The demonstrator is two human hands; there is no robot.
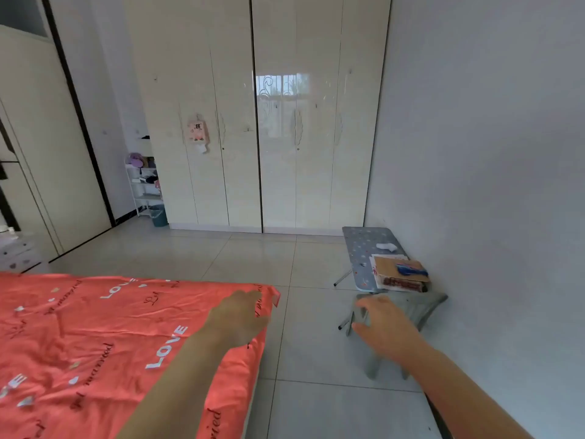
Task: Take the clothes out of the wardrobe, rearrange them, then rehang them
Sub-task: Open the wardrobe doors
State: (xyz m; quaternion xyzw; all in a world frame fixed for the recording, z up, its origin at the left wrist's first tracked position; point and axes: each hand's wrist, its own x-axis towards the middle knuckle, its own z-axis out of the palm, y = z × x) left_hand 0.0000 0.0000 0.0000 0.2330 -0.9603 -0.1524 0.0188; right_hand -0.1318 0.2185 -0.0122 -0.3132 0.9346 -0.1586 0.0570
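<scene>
wardrobe: glossy cream four-door wardrobe [278, 185] against the far wall, across the floor from the hands. All doors closed, so contents hidden.
left hand: left hand [240, 315] out over the near corner of the bed. Fingers loose and relaxed, holding nothing. Blurred, so can't tell if it touches the sheet.
right hand: right hand [383, 327] out in front of the stool, fingers spread, nothing in it. Blurred too.
bed: coral-red bedsheet printed with "LOVE" lettering [95, 343], fills lower left.
stool: grey plastic stool [421, 308] on the pale tiled floor [253, 255], near the right wall.
board: low ironing board with blue-grey dotted cover [361, 248], just behind the stool, along the right wall. On it a flat cardboard box [389, 272] with a blue object [411, 270] on top, and a small white item [386, 247] further back.
door extras: pink hanging ornament [198, 131] on the second wardrobe door from the left.
left of wardrobe: white open shelf rack [142, 188], teal bin [158, 215] at its foot.
</scene>
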